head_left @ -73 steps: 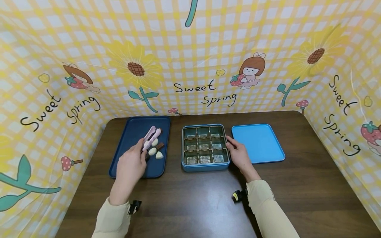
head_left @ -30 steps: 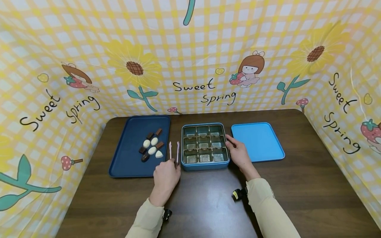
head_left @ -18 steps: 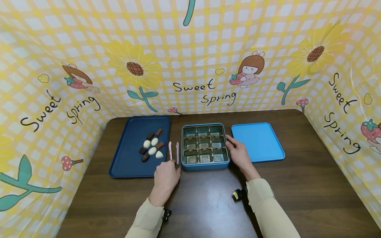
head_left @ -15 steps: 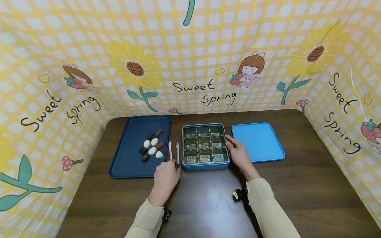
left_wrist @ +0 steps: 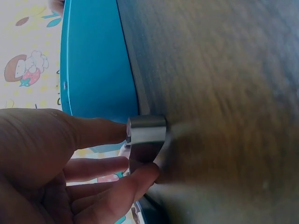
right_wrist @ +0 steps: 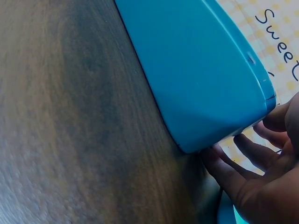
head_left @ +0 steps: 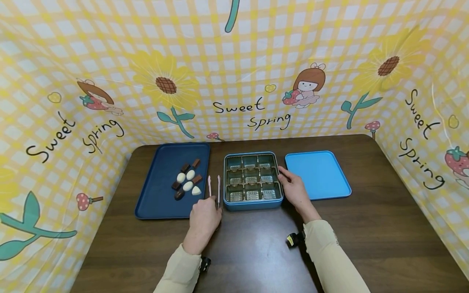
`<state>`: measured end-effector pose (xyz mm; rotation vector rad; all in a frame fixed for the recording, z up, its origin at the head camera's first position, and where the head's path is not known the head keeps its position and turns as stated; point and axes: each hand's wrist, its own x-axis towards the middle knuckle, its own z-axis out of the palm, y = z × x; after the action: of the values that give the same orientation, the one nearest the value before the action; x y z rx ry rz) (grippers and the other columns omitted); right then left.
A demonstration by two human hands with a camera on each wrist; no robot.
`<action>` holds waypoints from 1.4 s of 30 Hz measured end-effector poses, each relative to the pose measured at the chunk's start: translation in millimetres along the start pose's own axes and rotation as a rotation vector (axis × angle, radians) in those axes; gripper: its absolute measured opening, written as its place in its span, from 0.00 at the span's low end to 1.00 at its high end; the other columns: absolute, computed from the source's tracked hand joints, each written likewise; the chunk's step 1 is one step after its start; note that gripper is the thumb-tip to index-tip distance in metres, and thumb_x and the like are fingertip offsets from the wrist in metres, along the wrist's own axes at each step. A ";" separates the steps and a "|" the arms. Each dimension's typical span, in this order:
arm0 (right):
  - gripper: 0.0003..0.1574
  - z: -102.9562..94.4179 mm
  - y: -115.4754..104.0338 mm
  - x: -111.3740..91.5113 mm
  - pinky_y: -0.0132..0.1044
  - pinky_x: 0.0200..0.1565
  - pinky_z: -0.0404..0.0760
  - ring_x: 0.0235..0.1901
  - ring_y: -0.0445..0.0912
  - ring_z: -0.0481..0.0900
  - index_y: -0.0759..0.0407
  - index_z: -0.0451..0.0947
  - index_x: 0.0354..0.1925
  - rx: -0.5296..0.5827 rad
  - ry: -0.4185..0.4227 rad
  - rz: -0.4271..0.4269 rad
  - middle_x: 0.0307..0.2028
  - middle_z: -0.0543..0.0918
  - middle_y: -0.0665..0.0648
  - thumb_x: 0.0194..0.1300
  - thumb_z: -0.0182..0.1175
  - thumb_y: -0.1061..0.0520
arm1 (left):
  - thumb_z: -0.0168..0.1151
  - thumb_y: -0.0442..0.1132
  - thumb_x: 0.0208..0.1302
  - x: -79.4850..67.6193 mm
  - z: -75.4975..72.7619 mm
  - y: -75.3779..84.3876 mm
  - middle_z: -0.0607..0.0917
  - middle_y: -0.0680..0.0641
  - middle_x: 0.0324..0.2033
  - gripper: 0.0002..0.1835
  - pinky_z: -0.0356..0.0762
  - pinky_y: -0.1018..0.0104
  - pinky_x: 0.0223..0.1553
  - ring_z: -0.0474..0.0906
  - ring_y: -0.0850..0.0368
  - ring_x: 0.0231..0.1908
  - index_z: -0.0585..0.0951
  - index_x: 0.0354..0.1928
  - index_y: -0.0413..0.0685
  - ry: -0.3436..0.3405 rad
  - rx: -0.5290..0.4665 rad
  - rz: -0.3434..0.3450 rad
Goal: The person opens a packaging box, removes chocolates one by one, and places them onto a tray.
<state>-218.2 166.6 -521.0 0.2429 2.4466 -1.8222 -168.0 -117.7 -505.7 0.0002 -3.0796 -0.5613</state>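
My left hand (head_left: 206, 217) grips a pair of pink-and-metal tongs (head_left: 218, 191), their two arms spread and pointing away from me between the tray and the box. In the left wrist view, the thumb and fingers pinch the tongs' metal bend (left_wrist: 147, 128) just over the table. My right hand (head_left: 294, 190) rests its fingertips (right_wrist: 216, 158) against the right side of a blue box (head_left: 253, 205), whose insert has several bare compartments. On the dark blue tray (head_left: 154, 203) lie several chocolates: white egg-shaped pieces (head_left: 188, 186), brown blocks (head_left: 197, 179) and darker pieces (head_left: 179, 195).
A light blue lid (head_left: 318, 175) lies flat on the right, beside my right hand. The dark wooden table (head_left: 256, 256) runs back to a yellow checked cloth (head_left: 234, 61), which stands at the back and both sides.
Since the oldest frame, my left hand has carried the tongs from over the tray to the gap beside the box. Over the last second both hands stay nearly still.
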 end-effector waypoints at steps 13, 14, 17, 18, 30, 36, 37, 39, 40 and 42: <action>0.29 1.5 1.7 1.3 0.53 0.67 0.68 0.72 0.54 0.63 0.49 0.63 0.76 0.009 -0.006 -0.004 0.73 0.66 0.61 0.81 0.48 0.53 | 0.72 0.37 0.61 -0.4 -2.1 -1.4 0.85 0.45 0.24 0.07 0.81 0.51 0.24 0.82 0.49 0.22 0.87 0.39 0.43 -0.002 -0.009 0.011; 0.29 1.6 1.7 1.3 0.53 0.66 0.68 0.72 0.54 0.63 0.49 0.63 0.76 0.009 -0.006 -0.003 0.73 0.66 0.61 0.81 0.48 0.53 | 0.72 0.37 0.61 -0.7 -2.3 -1.2 0.85 0.45 0.24 0.07 0.81 0.50 0.24 0.82 0.48 0.22 0.87 0.39 0.43 0.000 -0.005 0.012; 0.29 0.7 2.0 2.1 0.53 0.67 0.69 0.72 0.54 0.63 0.49 0.63 0.76 0.017 -0.008 0.005 0.73 0.66 0.61 0.81 0.49 0.52 | 0.73 0.39 0.61 -0.2 -4.2 -1.2 0.86 0.43 0.26 0.09 0.81 0.49 0.24 0.83 0.46 0.22 0.87 0.42 0.44 0.011 0.020 0.024; 0.29 0.1 1.7 2.4 0.53 0.67 0.68 0.72 0.54 0.63 0.50 0.63 0.76 0.018 -0.010 0.008 0.73 0.66 0.61 0.81 0.49 0.52 | 0.73 0.40 0.61 0.2 -5.6 -0.9 0.87 0.43 0.26 0.11 0.81 0.49 0.23 0.83 0.45 0.22 0.87 0.43 0.44 0.012 0.033 0.026; 0.30 -9.8 -2.5 8.5 0.55 0.66 0.69 0.71 0.56 0.65 0.54 0.61 0.77 -0.003 -0.063 0.012 0.73 0.66 0.63 0.81 0.48 0.53 | 0.70 0.46 0.65 26.5 -54.4 5.7 0.89 0.43 0.41 0.19 0.77 0.54 0.21 0.83 0.47 0.26 0.86 0.56 0.47 0.148 0.013 0.225; 0.32 -23.1 -18.4 9.2 0.57 0.62 0.73 0.70 0.59 0.66 0.57 0.60 0.77 -0.052 -0.089 -0.062 0.75 0.63 0.62 0.81 0.48 0.50 | 0.68 0.47 0.68 48.0 -83.0 13.0 0.72 0.38 0.69 0.29 0.69 0.39 0.62 0.70 0.34 0.66 0.77 0.67 0.44 0.242 -0.166 0.406; 0.33 -26.3 -22.7 8.9 0.58 0.63 0.72 0.71 0.60 0.65 0.56 0.60 0.77 -0.079 -0.086 -0.082 0.75 0.62 0.62 0.81 0.48 0.49 | 0.68 0.47 0.68 52.0 -85.4 14.9 0.69 0.38 0.71 0.30 0.63 0.38 0.66 0.64 0.33 0.69 0.75 0.68 0.43 0.252 -0.185 0.421; 0.34 -33.0 -32.6 8.1 0.59 0.62 0.73 0.70 0.62 0.66 0.56 0.60 0.77 -0.141 -0.080 -0.138 0.75 0.62 0.63 0.80 0.49 0.47 | 0.68 0.49 0.68 60.6 -87.9 19.0 0.64 0.39 0.75 0.34 0.57 0.36 0.69 0.56 0.33 0.73 0.71 0.72 0.44 0.259 -0.203 0.434; 0.35 -36.4 -37.3 8.0 0.60 0.59 0.74 0.70 0.62 0.66 0.56 0.59 0.77 -0.174 -0.076 -0.168 0.74 0.64 0.64 0.80 0.49 0.47 | 0.67 0.50 0.68 65.3 -87.9 21.1 0.61 0.40 0.76 0.36 0.55 0.35 0.70 0.53 0.33 0.75 0.69 0.73 0.45 0.258 -0.205 0.439; 0.36 -43.0 -46.7 8.4 0.61 0.60 0.72 0.71 0.63 0.64 0.55 0.59 0.78 -0.241 -0.059 -0.226 0.74 0.63 0.65 0.79 0.51 0.45 | 0.67 0.53 0.68 74.4 -86.8 25.7 0.57 0.42 0.78 0.39 0.52 0.32 0.69 0.46 0.33 0.77 0.65 0.76 0.47 0.244 -0.210 0.442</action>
<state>-233.4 195.4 -465.9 -0.1061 2.7114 -1.5579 -241.4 -124.4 -414.6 -0.5520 -2.6470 -0.7794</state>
